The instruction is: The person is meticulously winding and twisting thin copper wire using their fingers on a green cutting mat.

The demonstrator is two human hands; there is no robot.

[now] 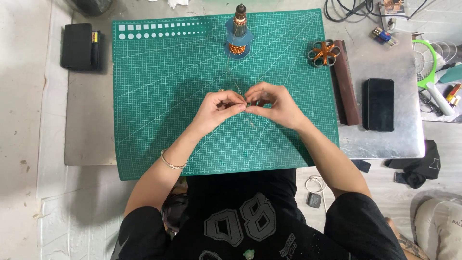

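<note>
Low metal table with a green cutting mat fills the view from above. Both hands meet at the mat's middle: the left hand and right hand have fingertips pinched closed on a small piece of thin wire, too fine to make out. The 2 hands are equally near it. From the pinch, a strand runs straight away toward the copper wire spool at the far edge.
</note>
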